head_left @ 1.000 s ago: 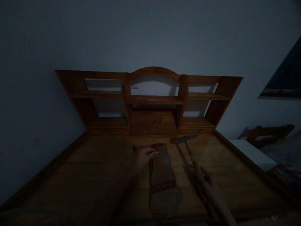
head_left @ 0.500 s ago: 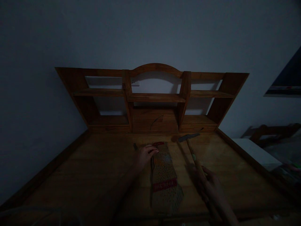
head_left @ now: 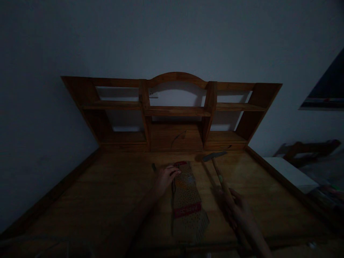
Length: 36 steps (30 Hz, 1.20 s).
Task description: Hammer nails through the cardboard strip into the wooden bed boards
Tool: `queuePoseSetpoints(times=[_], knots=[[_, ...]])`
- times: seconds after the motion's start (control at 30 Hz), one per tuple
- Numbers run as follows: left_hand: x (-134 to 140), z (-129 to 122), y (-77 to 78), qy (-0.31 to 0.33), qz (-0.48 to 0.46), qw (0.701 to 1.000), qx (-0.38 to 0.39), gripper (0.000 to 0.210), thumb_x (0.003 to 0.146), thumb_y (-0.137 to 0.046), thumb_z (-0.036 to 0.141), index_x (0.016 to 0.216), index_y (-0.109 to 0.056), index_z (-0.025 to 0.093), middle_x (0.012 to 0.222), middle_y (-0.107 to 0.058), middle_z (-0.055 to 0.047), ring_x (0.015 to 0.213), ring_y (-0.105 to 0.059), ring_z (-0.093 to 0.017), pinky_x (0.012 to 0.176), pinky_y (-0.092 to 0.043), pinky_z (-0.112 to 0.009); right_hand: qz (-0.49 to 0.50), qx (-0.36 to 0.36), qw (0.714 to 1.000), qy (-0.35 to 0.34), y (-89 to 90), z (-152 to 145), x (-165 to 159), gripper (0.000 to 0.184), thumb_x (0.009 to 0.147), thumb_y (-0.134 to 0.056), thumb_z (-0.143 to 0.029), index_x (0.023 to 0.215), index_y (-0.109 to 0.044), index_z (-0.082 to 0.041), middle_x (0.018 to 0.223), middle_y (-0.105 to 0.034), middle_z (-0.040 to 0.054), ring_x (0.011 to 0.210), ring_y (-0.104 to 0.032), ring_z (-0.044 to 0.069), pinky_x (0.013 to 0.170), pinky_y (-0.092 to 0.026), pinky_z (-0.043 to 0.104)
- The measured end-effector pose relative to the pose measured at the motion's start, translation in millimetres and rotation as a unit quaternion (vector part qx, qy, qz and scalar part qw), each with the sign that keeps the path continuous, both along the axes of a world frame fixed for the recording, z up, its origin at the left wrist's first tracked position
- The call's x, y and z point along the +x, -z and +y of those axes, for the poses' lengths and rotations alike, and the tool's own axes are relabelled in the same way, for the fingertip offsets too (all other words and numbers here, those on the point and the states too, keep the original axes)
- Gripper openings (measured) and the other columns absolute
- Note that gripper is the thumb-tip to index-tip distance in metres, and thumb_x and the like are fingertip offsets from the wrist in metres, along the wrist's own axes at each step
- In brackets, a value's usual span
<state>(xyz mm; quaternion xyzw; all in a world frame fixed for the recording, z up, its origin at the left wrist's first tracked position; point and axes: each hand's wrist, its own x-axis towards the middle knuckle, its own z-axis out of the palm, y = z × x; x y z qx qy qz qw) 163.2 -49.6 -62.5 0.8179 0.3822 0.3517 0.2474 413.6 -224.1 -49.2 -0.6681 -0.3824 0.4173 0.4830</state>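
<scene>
A worn strip of cardboard [head_left: 186, 195], dotted with many small holes and crossed by red printed bands, lies on the wooden desk. Over its upper left part is my left hand [head_left: 167, 177], thumb and fingers pinched together; whatever sits between the fingertips is too small and dark to name. My right hand [head_left: 238, 206] is wrapped round the wooden handle of a hammer [head_left: 220, 175]. The dark metal head is raised above the desk, to the right of the cardboard, and casts a shadow on the wood.
A wooden shelf unit [head_left: 176, 111] with several compartments runs along the desk's back. Left of my left hand lies a small dark object [head_left: 154, 167]. Raised wooden edges border the desk [head_left: 107, 193]. Beyond the right edge are a white surface [head_left: 291, 172] and a wooden chair back [head_left: 313, 148].
The whole view has shifted very slightly. My left hand keeps its pinch over the cardboard, and the hammer stays raised in my right hand in nearly the same position.
</scene>
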Motion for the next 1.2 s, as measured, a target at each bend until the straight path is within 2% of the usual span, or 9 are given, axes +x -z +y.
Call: queuePoseSetpoints(times=[0.2,0.37,0.43,0.5,0.6,0.73,0.97,1.1,1.2], knots=[[2.3,-3.9,-4.8,-0.005,0.000,1.000,0.003,0.018,0.087,-0.057,0.031,0.087,-0.073,0.022,0.092,-0.071,-0.003,0.085,-0.064,-0.017,0.077,-0.046,-0.026,0.000,0.008,1.000,0.002,0.0,0.6,-0.6,0.045,0.079,-0.057,-0.060,0.096,-0.055,-0.018,0.038,-0.041,-0.0109,0.025,-0.035,0.008,0.025,-0.029,0.017],[3.6,-3.9,-2.5,-0.015,0.007,1.000,0.005,0.019,0.086,-0.058,0.032,0.086,-0.074,0.021,0.089,-0.071,-0.004,0.081,-0.064,-0.017,0.075,-0.047,-0.026,-0.021,0.003,0.999,0.032,2.0,-1.5,-4.9,0.056,0.075,-0.056,-0.065,0.103,-0.056,-0.017,0.036,-0.040,-0.0109,0.024,-0.034,0.009,0.025,-0.028,0.018],[4.4,-4.2,-2.5,-0.018,0.009,1.000,0.008,0.020,0.086,-0.058,0.032,0.085,-0.074,0.021,0.088,-0.071,-0.003,0.080,-0.064,-0.017,0.073,-0.046,-0.025,-0.046,0.003,0.998,0.054,-3.3,-5.3,-9.1,0.061,0.072,-0.057,-0.066,0.107,-0.056,-0.016,0.040,-0.049,-0.0074,0.028,-0.043,0.011,0.029,-0.034,0.020],[5.3,-4.5,-2.7,-0.019,0.011,1.000,0.015,0.020,0.086,-0.058,0.032,0.084,-0.074,0.021,0.086,-0.071,-0.003,0.078,-0.064,-0.016,0.071,-0.045,-0.024,-0.093,0.015,0.993,0.066,-12.6,-10.1,-13.8,0.062,0.070,-0.060,-0.065,0.107,-0.058,-0.016,0.055,-0.063,0.0003,0.042,-0.057,0.016,0.037,-0.042,0.022],[6.7,-4.8,-3.4,-0.018,0.020,1.000,0.016,0.019,0.086,-0.059,0.032,0.084,-0.075,0.021,0.085,-0.071,-0.003,0.077,-0.064,-0.016,0.069,-0.044,-0.024,-0.161,0.018,0.987,0.016,-29.2,-16.2,-20.2,0.056,0.071,-0.061,-0.062,0.103,-0.063,-0.016,0.077,-0.072,0.0095,0.068,-0.068,0.025,0.051,-0.049,0.025],[7.8,-5.6,-5.1,-0.013,0.026,1.000,0.011,0.021,0.086,-0.058,0.032,0.082,-0.075,0.020,0.084,-0.071,-0.005,0.077,-0.064,-0.017,0.069,-0.044,-0.025,-0.245,0.007,0.969,-0.030,-41.9,-19.7,-24.3,0.052,0.072,-0.062,-0.058,0.102,-0.065,-0.015,0.082,-0.074,0.0135,0.081,-0.069,0.032,0.061,-0.051,0.030],[7.9,-7.3,-8.5,-0.028,0.050,0.998,0.012,0.023,0.086,-0.057,0.033,0.083,-0.076,0.021,0.082,-0.071,-0.004,0.074,-0.063,-0.017,0.067,-0.042,-0.025,-0.336,0.015,0.938,-0.091,-50.3,-17.8,-29.0,0.038,0.081,-0.054,-0.051,0.101,-0.064,-0.020,0.085,-0.074,0.0130,0.079,-0.070,0.030,0.062,-0.048,0.030],[8.1,-5.4,-5.2,-0.017,0.045,0.998,0.028,0.022,0.086,-0.057,0.030,0.083,-0.076,0.020,0.079,-0.070,-0.003,0.071,-0.062,-0.016,0.064,-0.040,-0.024,-0.329,0.001,0.934,-0.138,-57.8,-17.2,-37.8,0.035,0.086,-0.049,-0.051,0.100,-0.063,-0.022,0.080,-0.074,0.0109,0.070,-0.070,0.027,0.051,-0.043,0.027],[8.5,-3.3,-1.5,-0.016,0.048,0.998,0.026,0.022,0.086,-0.056,0.027,0.082,-0.076,0.020,0.080,-0.070,-0.004,0.071,-0.063,-0.016,0.063,-0.040,-0.024,-0.321,0.014,0.934,-0.157,-57.0,-16.9,-41.0,0.032,0.086,-0.050,-0.047,0.100,-0.063,-0.021,0.073,-0.073,0.0083,0.063,-0.069,0.025,0.048,-0.040,0.026]])
